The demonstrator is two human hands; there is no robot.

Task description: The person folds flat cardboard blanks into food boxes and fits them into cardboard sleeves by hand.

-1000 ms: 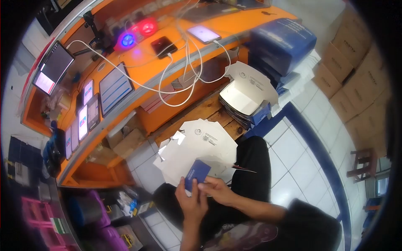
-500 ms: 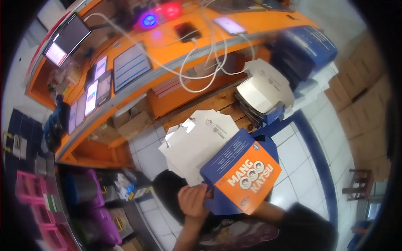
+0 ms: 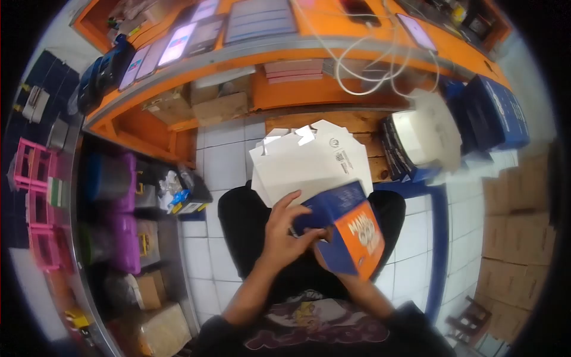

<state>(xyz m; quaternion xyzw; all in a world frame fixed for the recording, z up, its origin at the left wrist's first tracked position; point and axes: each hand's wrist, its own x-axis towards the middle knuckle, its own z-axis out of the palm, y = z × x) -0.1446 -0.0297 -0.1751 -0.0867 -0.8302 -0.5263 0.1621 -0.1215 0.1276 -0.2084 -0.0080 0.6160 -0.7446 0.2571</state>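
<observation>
A blue and orange food box (image 3: pixel 360 235) with "MANG" lettering is tilted above my lap. My left hand (image 3: pixel 286 231) is at the box's left end, thumb and fingers spread apart around the blue end flaps; the thumb is at the edge there. From below and behind, my right hand (image 3: pixel 351 284) supports the box, most of its fingers hidden by the cardboard. Flat white-sided box blanks (image 3: pixel 300 172) lie just beyond the box, over my knees and the edge of a wooden bench.
More folded cartons (image 3: pixel 416 140) are stacked on the wooden bench (image 3: pixel 375 143). A blue box (image 3: pixel 496 113) stands at right. Ahead is an orange counter (image 3: pixel 238 59) with phones, a tablet (image 3: pixel 262 22) and looping white cables (image 3: pixel 342 74). Purple bins (image 3: pixel 126 241) fill the left shelves.
The view has swung toward the left and down. The box has turned so its end faces my left hand, whose fingers have gone from pinching the edge to spread.
</observation>
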